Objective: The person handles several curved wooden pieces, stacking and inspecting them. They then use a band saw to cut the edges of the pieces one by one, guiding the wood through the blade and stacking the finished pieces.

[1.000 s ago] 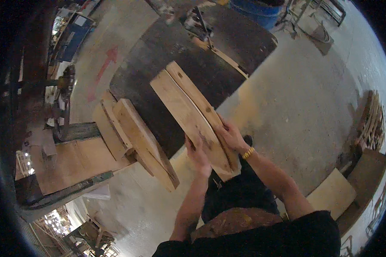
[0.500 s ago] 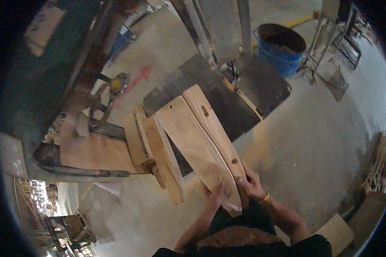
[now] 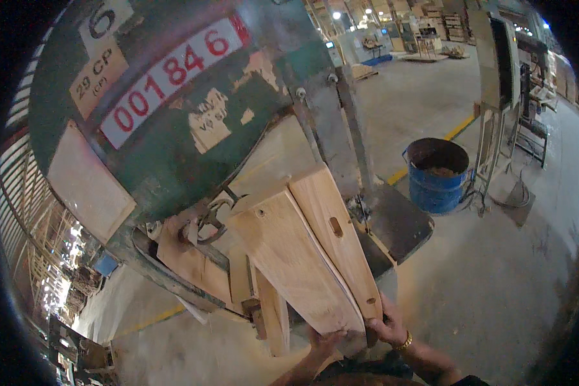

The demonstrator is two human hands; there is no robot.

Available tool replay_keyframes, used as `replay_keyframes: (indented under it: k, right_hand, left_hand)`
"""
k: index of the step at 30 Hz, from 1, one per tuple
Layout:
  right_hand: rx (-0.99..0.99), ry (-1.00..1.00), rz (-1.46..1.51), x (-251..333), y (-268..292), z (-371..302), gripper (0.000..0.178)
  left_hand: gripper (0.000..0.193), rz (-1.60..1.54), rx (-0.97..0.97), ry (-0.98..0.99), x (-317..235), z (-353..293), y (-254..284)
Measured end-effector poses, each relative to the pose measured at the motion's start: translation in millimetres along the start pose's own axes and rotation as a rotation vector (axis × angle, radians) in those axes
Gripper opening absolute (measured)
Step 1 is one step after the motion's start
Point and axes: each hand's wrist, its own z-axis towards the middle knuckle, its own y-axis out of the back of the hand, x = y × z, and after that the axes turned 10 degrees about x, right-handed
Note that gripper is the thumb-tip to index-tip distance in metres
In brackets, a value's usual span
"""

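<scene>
Two pale wooden pieces lie side by side in front of me, their edges following one curved seam. My left hand (image 3: 325,341) is closed on the near end of the wide wooden board (image 3: 286,254), which has a small hole near its far end. On the right, my right hand (image 3: 386,323) grips the near end of the narrower wooden piece (image 3: 336,241), its thumb on top. That piece has an oblong slot and a smaller hole. A gold-coloured band (image 3: 405,341) circles my right wrist. Parts of the left fingers are hidden beneath the board.
A green machine housing (image 3: 174,154) rises at the left, with a dark machine table (image 3: 402,222) beyond the boards. More wooden boards (image 3: 271,315) stand just left of my boards. A blue bin (image 3: 436,180) and a metal frame (image 3: 492,145) are on the floor at the right.
The view has tilted up, bringing the green housing and far hall into sight. Both hands keep hold of the two wooden pieces, which appear lower in the picture.
</scene>
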Motion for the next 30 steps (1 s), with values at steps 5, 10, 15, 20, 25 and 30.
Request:
replay_keyframes:
  k: [5, 10, 15, 20, 25, 30]
  right_hand:
    - [-0.012, 0.112, -0.032, 17.9, 4.9, 13.8, 0.061]
    - [0.002, 0.196, 0.000, 22.4, 2.7, 24.6, 0.056]
    - [-0.052, 0.247, -0.083, 18.7, 17.8, 22.5, 0.050]
    - [-0.017, 0.085, -0.207, 39.9, 17.5, 17.4, 0.047]
    - [0.068, -0.287, -0.311, 48.9, 16.2, 19.1, 0.052]
    - [0.173, -0.051, -0.276, -8.5, 36.1, 7.4, 0.060]
  left_hand:
    - [0.047, 0.112, 0.195, 0.282, -36.2, 20.4, 3.1]
    - [0.044, 0.242, 0.385, 0.009, -12.0, 32.7, 35.6]
    - [0.043, 0.233, 0.252, 0.184, -50.5, 40.0, -20.1]
    - [0.042, 0.590, 0.421, 0.409, -81.2, 42.9, -20.3]
    - [0.043, 0.513, 0.537, 0.410, -47.5, 34.6, 6.5]
    - [0.046, 0.443, 0.519, 0.398, -37.6, 44.3, 6.3]
